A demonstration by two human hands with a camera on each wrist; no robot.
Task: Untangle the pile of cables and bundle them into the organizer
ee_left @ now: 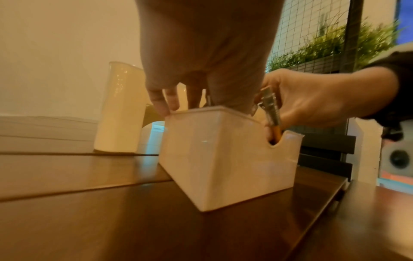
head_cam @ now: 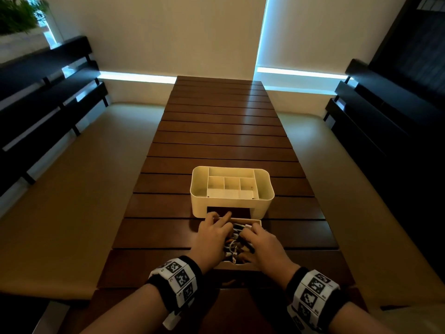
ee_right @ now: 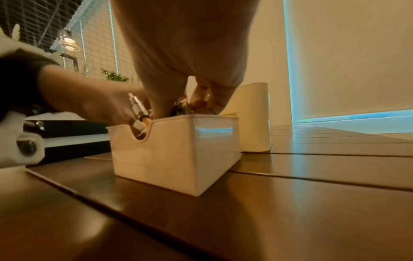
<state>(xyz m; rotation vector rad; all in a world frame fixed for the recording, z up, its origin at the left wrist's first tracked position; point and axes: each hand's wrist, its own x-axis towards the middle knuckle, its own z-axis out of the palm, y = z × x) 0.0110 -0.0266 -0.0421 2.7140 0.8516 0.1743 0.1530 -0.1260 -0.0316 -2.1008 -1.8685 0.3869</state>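
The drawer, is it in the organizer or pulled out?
Pulled out: the drawer sits on the table before the organizer, whose slot gapes.

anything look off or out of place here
The drawer is pulled fully out of the organizer, leaving its slot empty. A metal-tipped connector pokes up past the drawer's notched rim.

- Looks like café or lounge seating nook: long slatted wooden table
- Cushioned benches either side, dark slatted backrests
- Wire-grid partition, potted greenery, roller blinds
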